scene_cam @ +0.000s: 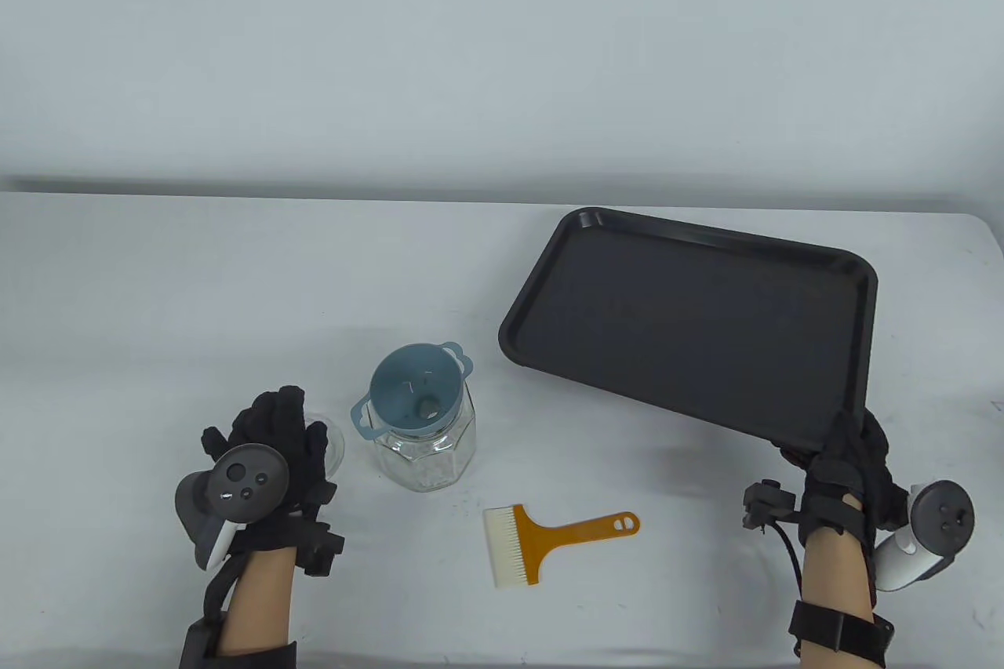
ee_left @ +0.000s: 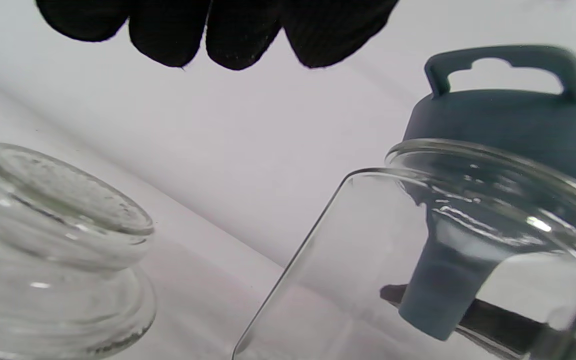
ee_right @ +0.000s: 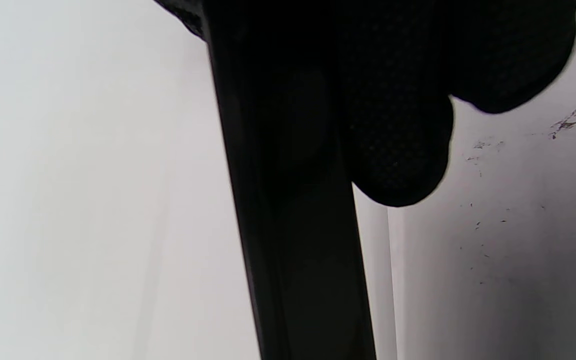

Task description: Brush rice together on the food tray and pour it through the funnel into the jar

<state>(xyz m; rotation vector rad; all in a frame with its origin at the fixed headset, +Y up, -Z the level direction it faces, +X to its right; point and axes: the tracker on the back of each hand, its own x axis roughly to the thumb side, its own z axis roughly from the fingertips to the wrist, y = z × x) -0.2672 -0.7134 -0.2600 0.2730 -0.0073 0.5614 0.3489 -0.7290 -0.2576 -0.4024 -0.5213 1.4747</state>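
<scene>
The black food tray [scene_cam: 690,308] looks empty and is tilted, with its near right corner raised off the table. My right hand [scene_cam: 851,457] grips that corner; in the right wrist view its fingers [ee_right: 398,150] curl round the tray's dark edge [ee_right: 298,250]. The glass jar [scene_cam: 427,457] stands at centre left with the blue funnel [scene_cam: 416,390] in its mouth and some white rice at its bottom. My left hand [scene_cam: 271,426] hovers left of the jar with relaxed fingers [ee_left: 238,35] and holds nothing. The jar [ee_left: 368,260] and funnel [ee_left: 508,120] are close by it.
A glass lid [scene_cam: 333,445] lies on the table under my left hand's fingers; in the left wrist view the lid [ee_left: 58,225] sits below them. An orange-handled brush [scene_cam: 549,539] with white bristles lies flat near the front edge, between my hands.
</scene>
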